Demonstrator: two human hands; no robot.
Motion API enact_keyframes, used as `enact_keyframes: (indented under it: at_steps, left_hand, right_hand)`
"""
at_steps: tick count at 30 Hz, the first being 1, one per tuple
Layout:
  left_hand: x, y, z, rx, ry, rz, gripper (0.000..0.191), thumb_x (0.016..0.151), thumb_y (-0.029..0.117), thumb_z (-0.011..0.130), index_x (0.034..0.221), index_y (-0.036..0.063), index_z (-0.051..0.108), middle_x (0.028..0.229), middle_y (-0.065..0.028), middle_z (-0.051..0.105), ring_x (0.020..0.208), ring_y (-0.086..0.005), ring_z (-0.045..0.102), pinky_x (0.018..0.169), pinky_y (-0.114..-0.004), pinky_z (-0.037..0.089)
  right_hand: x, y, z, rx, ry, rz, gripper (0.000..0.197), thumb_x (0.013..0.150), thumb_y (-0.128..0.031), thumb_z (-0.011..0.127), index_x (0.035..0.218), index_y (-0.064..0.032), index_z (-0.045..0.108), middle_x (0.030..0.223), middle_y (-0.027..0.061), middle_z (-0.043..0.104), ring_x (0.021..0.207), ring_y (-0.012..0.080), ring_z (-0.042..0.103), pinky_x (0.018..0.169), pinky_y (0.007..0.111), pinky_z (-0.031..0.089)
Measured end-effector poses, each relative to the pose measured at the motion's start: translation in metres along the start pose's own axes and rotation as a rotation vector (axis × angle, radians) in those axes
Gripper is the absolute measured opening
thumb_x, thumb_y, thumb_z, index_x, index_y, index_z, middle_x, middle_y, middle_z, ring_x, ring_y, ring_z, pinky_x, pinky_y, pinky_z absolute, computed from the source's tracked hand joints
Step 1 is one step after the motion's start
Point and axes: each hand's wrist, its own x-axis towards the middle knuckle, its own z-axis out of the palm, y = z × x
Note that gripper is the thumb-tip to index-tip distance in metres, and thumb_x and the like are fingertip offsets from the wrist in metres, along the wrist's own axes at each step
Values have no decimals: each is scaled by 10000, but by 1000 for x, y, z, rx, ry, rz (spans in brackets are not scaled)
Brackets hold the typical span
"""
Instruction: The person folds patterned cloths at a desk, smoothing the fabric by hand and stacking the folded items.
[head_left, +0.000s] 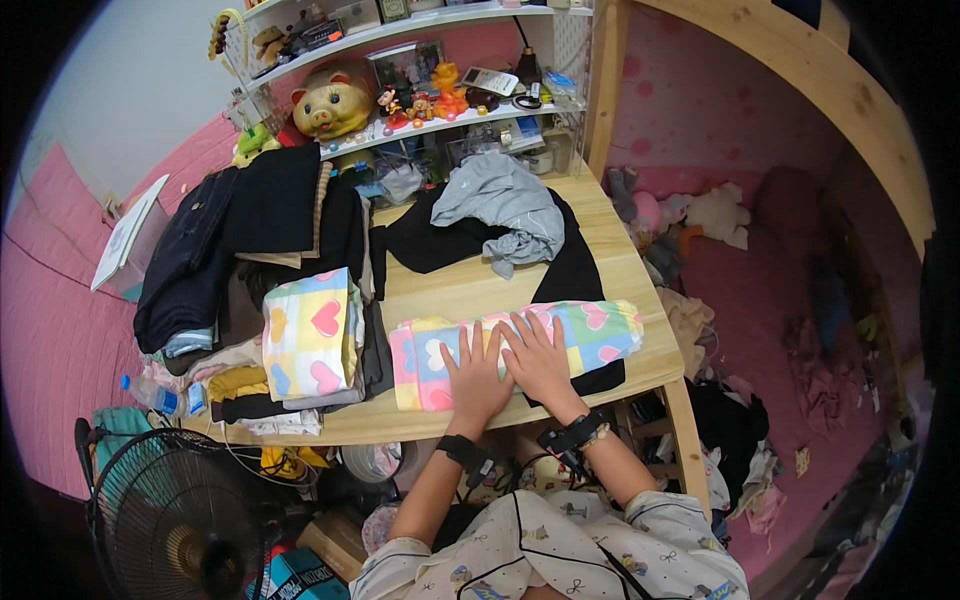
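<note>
A garment with pastel checks and hearts (600, 341) lies folded into a long strip along the front of the wooden table (442, 285). Both palms rest flat on top of it, fingers spread. My left hand (480, 379) presses near its middle, and my right hand (536, 356) lies just beside it, the two nearly touching at the thumbs. Part of a black garment (574, 274) runs beneath the strip's right half. To the left, a folded piece in the same heart print (307, 337) sits on a pile of clothes. Neither hand grips anything.
Dark folded trousers (191, 247) are stacked at the table's left. A crumpled grey garment (502, 202) lies toward the back, below shelves holding a golden piggy bank (332, 105) and figurines. A black fan (180, 517) stands at front left; a water bottle (154, 394) lies by the pile.
</note>
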Motion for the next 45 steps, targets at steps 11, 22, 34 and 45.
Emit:
enact_keyframes:
  at_steps: [11, 22, 34, 45]
  left_hand:
    - [0, -34, -24, 102, -96, -135, 693, 846, 593, 468, 1426, 226, 378, 1491, -109, 318, 1392, -326, 237, 1076, -637, 20]
    - [-10, -68, -26, 263, 55, -228, 676, 843, 554, 499, 1396, 172, 428, 1482, -98, 337, 1356, -391, 265, 1103, -588, 33]
    - [-10, -70, -23, 267, 69, -193, 690, 835, 561, 503, 1392, 159, 430, 1480, -105, 339, 1344, -383, 285, 1102, -589, 31]
    - [-9, -64, -33, 240, 44, -227, 690, 835, 555, 499, 1390, 151, 431, 1482, -97, 334, 1355, -378, 265, 1121, -561, 31]
  right_hand:
    - [-5, 43, -5, -206, -75, 93, 459, 907, -391, 494, 1352, -283, 469, 1405, 33, 443, 1318, 253, 369, 1093, 589, 138]
    - [-21, 94, -37, -302, 22, 269, 440, 914, -362, 474, 1299, -155, 522, 1316, 111, 500, 1287, 294, 379, 1073, 552, 195]
    - [-21, 96, -32, -313, 91, 252, 427, 884, -331, 524, 1265, -140, 545, 1276, 111, 527, 1259, 290, 404, 1038, 541, 247]
    - [-21, 98, -30, -334, 100, 249, 420, 886, -327, 513, 1259, -137, 547, 1264, 112, 533, 1238, 291, 419, 1014, 537, 274]
